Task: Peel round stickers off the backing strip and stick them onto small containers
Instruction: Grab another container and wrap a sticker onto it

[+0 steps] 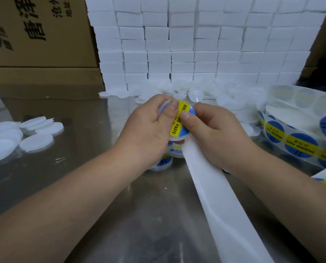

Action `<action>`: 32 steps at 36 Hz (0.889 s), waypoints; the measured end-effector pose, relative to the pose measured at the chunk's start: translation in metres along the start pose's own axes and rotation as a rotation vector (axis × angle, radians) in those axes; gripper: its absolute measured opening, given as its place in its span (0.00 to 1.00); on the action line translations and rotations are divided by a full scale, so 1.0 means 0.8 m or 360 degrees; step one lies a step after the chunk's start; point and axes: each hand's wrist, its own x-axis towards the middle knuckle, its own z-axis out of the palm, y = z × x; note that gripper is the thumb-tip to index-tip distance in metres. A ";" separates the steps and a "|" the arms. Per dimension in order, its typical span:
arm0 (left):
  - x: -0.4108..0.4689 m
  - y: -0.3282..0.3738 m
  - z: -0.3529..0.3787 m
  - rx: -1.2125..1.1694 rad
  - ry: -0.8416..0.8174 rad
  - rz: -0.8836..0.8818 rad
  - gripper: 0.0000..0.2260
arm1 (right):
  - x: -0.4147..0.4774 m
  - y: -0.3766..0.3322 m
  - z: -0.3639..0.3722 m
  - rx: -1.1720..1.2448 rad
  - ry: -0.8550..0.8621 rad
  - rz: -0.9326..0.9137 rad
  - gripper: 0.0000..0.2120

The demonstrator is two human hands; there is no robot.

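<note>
A small white container [176, 139] is held at the middle of the view, above a metal table [139, 215]; it is gripped from 9 o'clock by the left hand [149, 128], fingers curled round it and thumb laid on the round sticker [184, 121]; from 3 o'clock the right hand [217, 135] is closed on it, thumb pressed on the same blue-and-yellow sticker, the other fingers tucked under and hidden; a white backing strip [221, 202] runs from beneath that hand towards 5 o'clock; labelled containers [164, 162] lie just below the hands; a sticker roll [295, 139] lies at 3 o'clock; white discs [37, 143] are scattered at 9 o'clock; white boxes [196, 44] are stacked at 12 o'clock, beside a cardboard carton [40, 35] at 10 o'clock.
</note>
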 end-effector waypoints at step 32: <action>0.015 -0.033 -0.013 0.0649 0.0242 -0.0075 0.04 | 0.008 0.009 -0.006 -0.0390 0.0203 0.0268 0.22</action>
